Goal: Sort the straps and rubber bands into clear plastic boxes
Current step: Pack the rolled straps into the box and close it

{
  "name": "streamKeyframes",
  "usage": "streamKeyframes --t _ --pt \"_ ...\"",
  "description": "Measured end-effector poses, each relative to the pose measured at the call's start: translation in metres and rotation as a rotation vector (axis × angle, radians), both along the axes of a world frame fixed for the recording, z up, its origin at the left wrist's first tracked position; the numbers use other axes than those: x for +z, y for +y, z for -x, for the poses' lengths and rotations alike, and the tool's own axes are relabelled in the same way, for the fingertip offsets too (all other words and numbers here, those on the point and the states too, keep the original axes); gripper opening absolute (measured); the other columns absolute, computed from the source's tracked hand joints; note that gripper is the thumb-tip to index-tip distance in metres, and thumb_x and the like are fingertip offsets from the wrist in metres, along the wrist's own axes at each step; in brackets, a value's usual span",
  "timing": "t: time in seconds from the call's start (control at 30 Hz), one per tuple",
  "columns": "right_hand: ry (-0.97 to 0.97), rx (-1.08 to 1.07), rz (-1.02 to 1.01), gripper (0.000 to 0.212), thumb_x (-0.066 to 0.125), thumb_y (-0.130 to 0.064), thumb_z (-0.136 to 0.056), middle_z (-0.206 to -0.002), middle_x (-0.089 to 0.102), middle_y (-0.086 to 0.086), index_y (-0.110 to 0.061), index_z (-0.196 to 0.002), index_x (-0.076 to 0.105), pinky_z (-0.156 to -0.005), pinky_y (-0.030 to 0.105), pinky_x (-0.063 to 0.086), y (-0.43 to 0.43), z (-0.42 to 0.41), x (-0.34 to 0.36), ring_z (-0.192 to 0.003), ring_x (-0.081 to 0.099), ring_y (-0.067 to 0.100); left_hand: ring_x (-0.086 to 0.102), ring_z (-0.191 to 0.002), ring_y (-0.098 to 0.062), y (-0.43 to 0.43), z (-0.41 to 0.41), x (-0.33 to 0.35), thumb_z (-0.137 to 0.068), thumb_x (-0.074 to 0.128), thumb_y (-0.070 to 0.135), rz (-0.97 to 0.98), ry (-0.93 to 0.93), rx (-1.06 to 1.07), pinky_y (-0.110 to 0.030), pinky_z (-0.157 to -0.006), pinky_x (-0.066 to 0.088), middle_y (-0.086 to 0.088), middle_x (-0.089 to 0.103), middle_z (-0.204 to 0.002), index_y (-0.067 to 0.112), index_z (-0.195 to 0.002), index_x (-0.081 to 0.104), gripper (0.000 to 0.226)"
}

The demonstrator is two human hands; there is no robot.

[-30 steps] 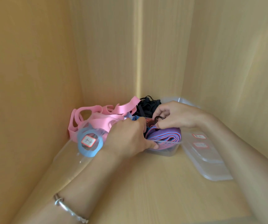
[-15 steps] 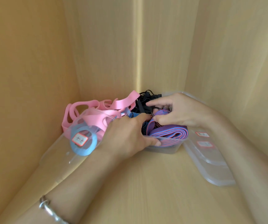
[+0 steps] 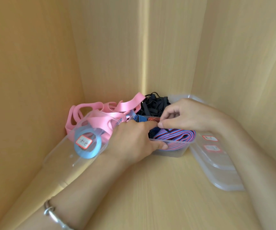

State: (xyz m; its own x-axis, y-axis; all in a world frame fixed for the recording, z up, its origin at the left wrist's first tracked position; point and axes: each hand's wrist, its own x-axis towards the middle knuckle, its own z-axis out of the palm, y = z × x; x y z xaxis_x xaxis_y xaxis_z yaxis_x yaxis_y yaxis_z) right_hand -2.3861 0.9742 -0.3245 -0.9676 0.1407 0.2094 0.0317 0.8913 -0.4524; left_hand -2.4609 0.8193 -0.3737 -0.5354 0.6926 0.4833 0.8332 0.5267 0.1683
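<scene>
Since half a second ago the right hand has come closer to the left hand. Left of both grips, pink straps overflow their clear box. The left hand clasps the middle box; the right hand pinches a thin black band above the striped straps. Pulling could drag these out, I think.

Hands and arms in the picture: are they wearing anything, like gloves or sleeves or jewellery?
No gloves and no sleeves: both forearms are bare. The left hand has a thin silver bracelet round its wrist. The right hand wears nothing visible, and no rings show on the fingers.
</scene>
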Motion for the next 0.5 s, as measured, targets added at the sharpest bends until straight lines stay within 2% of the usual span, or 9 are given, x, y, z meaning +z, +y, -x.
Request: streamKeyframes --t 0.13,0.23,0.27,0.33,0.4,0.5 --pt "-0.125 -0.067 0.007 0.022 0.067 -0.044 -0.084 -0.077 0.066 -0.007 -0.023 -0.083 0.071 -0.068 0.028 0.042 0.002 -0.005 0.000 -0.070 0.057 0.008 0.058 -0.101 -0.019 0.000 0.002 0.001 -0.073 0.063 0.068 0.000 -0.034 -0.017 -0.028 -0.069 0.032 0.008 0.066 -0.097 0.047 -0.128 0.050 0.061" --pt "-0.226 -0.065 0.046 0.027 0.071 -0.051 -0.077 -0.088 0.072 -0.007 -0.026 -0.087 0.071 -0.082 0.033 0.049 0.005 -0.012 0.002 -0.086 0.066 0.014 0.055 -0.089 -0.013 -0.004 0.001 0.005 -0.066 0.068 0.069 0.044 -0.118 -0.082 -0.027 -0.061 0.031 0.013 0.055 -0.077 0.047 -0.127 0.051 0.066" --pt "-0.247 -0.060 0.040 0.029 0.072 -0.052 -0.075 -0.091 0.072 -0.006 -0.026 -0.089 0.070 -0.084 0.035 0.050 0.005 -0.014 0.003 -0.090 0.067 0.016 0.052 -0.080 -0.010 -0.006 0.001 0.006 -0.066 0.066 0.070 0.040 -0.154 -0.124 -0.025 -0.058 0.030 0.014 0.050 -0.069 0.046 -0.124 0.054 0.064" --pt "-0.268 -0.059 -0.002 0.028 0.072 -0.053 -0.076 -0.093 0.072 -0.007 -0.029 -0.091 0.070 -0.086 0.036 0.050 0.003 -0.016 0.006 -0.092 0.066 0.015 0.047 -0.069 -0.008 -0.008 0.005 0.006 -0.075 0.056 0.071 -0.023 -0.215 -0.210 -0.026 -0.056 0.030 0.013 0.049 -0.064 0.045 -0.103 0.062 0.038" --pt "-0.288 -0.060 -0.042 0.025 0.071 -0.053 -0.077 -0.093 0.071 -0.009 -0.033 -0.092 0.069 -0.089 0.036 0.049 0.001 -0.015 0.008 -0.093 0.065 0.012 0.045 -0.070 -0.013 -0.008 0.012 0.005 -0.091 0.047 0.056 -0.081 -0.202 -0.232 -0.030 -0.060 0.028 0.010 0.051 -0.069 0.036 -0.086 0.064 0.026" --pt "-0.329 -0.072 -0.067 0.028 0.066 -0.058 -0.077 -0.092 0.071 -0.011 -0.035 -0.093 0.071 -0.092 0.037 0.050 -0.002 -0.016 0.009 -0.093 0.066 0.010 0.042 -0.077 -0.016 -0.005 0.018 0.003 -0.094 0.055 0.034 -0.092 -0.109 -0.119 -0.031 -0.064 0.029 0.004 0.050 -0.084 0.021 -0.102 0.065 0.018"
